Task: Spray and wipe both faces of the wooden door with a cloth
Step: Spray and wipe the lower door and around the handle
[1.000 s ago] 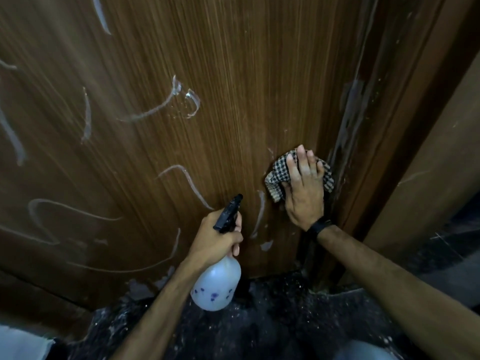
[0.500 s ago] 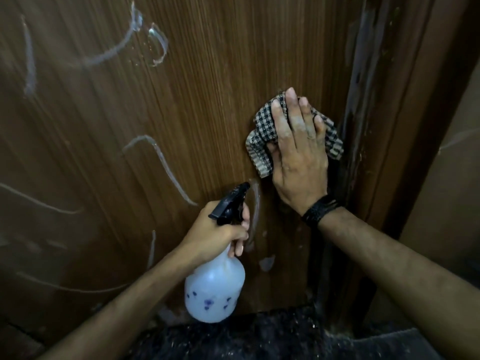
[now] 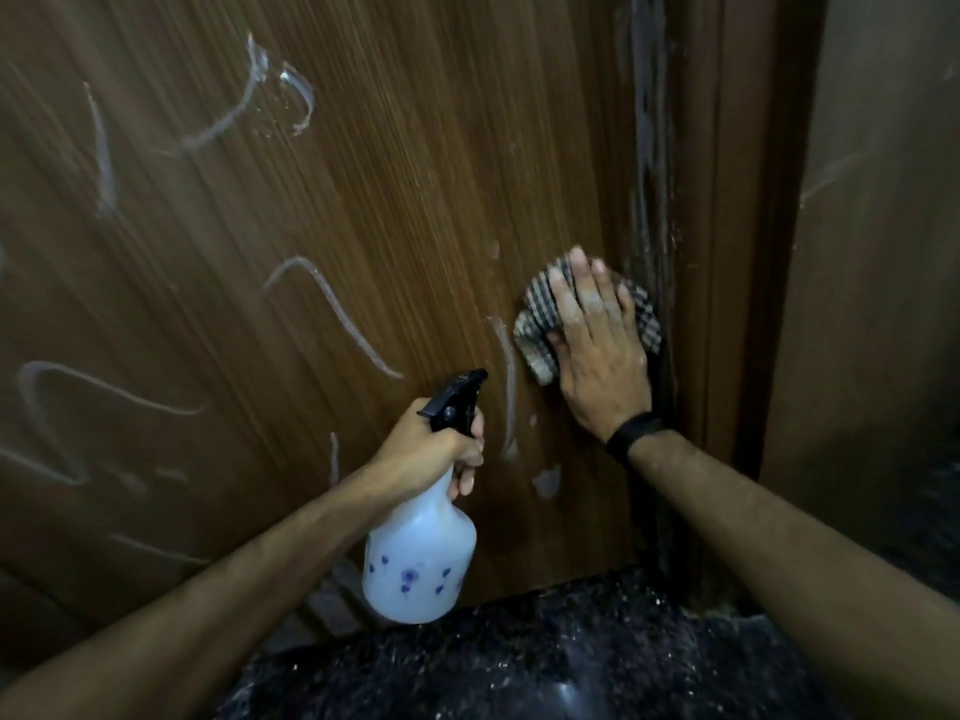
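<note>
Against wooden door [image 3: 415, 200], flat right hand [image 3: 597, 350] on cloth [image 3: 535, 335]; left grip [image 3: 431, 449] around spray bottle [image 3: 421, 563].

My checked brown-and-cream cloth [image 3: 535, 330] lies on the brown wood-grain door [image 3: 415, 200]; at seven o'clock, my white purple-flowered plastic spray bottle [image 3: 418, 558], black-nozzled.

No readable text, label, brand, number or sign appears anywhere. The spray bottle [image 3: 418, 558] carries only small purple flower-like marks on its white body, with no lettering. The wooden door [image 3: 395, 200] bears pale curved streaks that form no letters or figures. The checked cloth [image 3: 535, 335] shows a woven pattern only, and the dark wristband [image 3: 631, 433] has no legible marking.
</note>
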Action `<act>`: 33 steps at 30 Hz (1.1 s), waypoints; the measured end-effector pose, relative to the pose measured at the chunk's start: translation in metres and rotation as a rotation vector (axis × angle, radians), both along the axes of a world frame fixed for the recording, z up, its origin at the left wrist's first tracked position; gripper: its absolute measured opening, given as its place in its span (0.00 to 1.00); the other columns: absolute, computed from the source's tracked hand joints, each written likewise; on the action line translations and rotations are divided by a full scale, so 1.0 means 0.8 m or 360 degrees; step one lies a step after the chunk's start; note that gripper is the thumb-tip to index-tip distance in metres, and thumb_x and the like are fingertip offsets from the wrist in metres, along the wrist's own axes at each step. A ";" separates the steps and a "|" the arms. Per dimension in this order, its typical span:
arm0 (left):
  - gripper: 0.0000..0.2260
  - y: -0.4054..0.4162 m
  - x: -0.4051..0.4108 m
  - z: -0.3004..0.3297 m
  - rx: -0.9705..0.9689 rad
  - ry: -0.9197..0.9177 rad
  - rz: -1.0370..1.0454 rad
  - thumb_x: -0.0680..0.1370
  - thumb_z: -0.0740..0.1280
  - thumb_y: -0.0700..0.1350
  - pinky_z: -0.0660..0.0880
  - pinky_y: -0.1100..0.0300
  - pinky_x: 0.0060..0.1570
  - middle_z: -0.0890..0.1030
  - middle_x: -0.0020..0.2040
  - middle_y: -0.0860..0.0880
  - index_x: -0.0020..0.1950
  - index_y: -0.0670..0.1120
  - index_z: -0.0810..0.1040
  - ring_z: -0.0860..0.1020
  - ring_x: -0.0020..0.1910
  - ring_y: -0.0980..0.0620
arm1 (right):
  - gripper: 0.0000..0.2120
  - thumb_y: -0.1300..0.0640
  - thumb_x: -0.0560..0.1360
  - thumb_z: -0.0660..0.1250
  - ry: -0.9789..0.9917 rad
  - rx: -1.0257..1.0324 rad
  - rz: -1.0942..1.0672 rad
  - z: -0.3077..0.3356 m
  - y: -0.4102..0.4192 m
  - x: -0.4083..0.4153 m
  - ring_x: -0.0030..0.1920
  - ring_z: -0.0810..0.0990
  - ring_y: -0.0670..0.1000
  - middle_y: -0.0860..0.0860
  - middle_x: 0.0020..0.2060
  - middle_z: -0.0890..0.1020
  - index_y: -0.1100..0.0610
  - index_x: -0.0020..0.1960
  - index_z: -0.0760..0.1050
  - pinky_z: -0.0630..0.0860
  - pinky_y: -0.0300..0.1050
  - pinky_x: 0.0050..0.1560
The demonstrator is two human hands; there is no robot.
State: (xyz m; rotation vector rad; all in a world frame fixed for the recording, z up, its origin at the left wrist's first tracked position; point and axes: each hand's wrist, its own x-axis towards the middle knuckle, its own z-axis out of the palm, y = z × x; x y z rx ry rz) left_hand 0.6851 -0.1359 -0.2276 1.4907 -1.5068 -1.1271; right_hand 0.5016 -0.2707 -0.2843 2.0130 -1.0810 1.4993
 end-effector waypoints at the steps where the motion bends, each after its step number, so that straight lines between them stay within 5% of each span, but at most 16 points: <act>1: 0.09 0.004 -0.002 0.001 0.0020 0.0004 -0.0021 0.72 0.64 0.28 0.70 0.57 0.26 0.73 0.40 0.39 0.43 0.41 0.74 0.74 0.27 0.47 | 0.36 0.64 0.78 0.65 0.0017 0.0036 -0.0004 -0.018 0.002 -0.003 0.79 0.52 0.56 0.56 0.79 0.56 0.55 0.80 0.51 0.49 0.56 0.78; 11: 0.09 0.016 0.012 -0.016 -0.0009 0.0098 0.0052 0.66 0.66 0.32 0.70 0.57 0.25 0.75 0.39 0.42 0.44 0.41 0.75 0.74 0.27 0.46 | 0.27 0.58 0.82 0.56 -0.0181 -0.0094 -0.0014 0.059 0.008 0.045 0.79 0.53 0.57 0.57 0.79 0.56 0.56 0.80 0.53 0.47 0.56 0.78; 17: 0.08 0.023 0.015 -0.050 0.0024 -0.0064 -0.0035 0.68 0.67 0.32 0.70 0.55 0.27 0.74 0.39 0.39 0.44 0.40 0.75 0.74 0.27 0.44 | 0.40 0.63 0.78 0.66 0.0326 -0.0141 0.0086 -0.061 -0.001 0.018 0.80 0.47 0.54 0.56 0.79 0.55 0.54 0.81 0.45 0.48 0.57 0.78; 20: 0.08 0.025 0.012 -0.058 0.0028 -0.0102 0.0010 0.67 0.67 0.33 0.71 0.55 0.28 0.76 0.41 0.39 0.44 0.40 0.75 0.75 0.27 0.44 | 0.42 0.62 0.78 0.66 0.0342 -0.0041 0.0107 -0.089 0.009 0.016 0.80 0.47 0.53 0.53 0.80 0.52 0.51 0.81 0.41 0.50 0.56 0.78; 27: 0.11 0.013 0.010 -0.073 0.0035 -0.0080 0.0059 0.73 0.65 0.25 0.72 0.56 0.28 0.76 0.42 0.41 0.46 0.40 0.75 0.76 0.28 0.46 | 0.32 0.60 0.81 0.60 0.0060 -0.0134 0.0090 -0.004 0.004 0.046 0.79 0.51 0.54 0.55 0.79 0.56 0.56 0.80 0.47 0.49 0.57 0.78; 33: 0.09 0.017 0.021 -0.090 0.0066 -0.0118 -0.0002 0.71 0.67 0.30 0.72 0.55 0.28 0.77 0.42 0.42 0.47 0.41 0.76 0.76 0.28 0.45 | 0.36 0.60 0.80 0.59 0.0567 -0.0203 0.0113 -0.097 0.005 0.031 0.80 0.47 0.54 0.55 0.79 0.52 0.55 0.81 0.42 0.44 0.55 0.79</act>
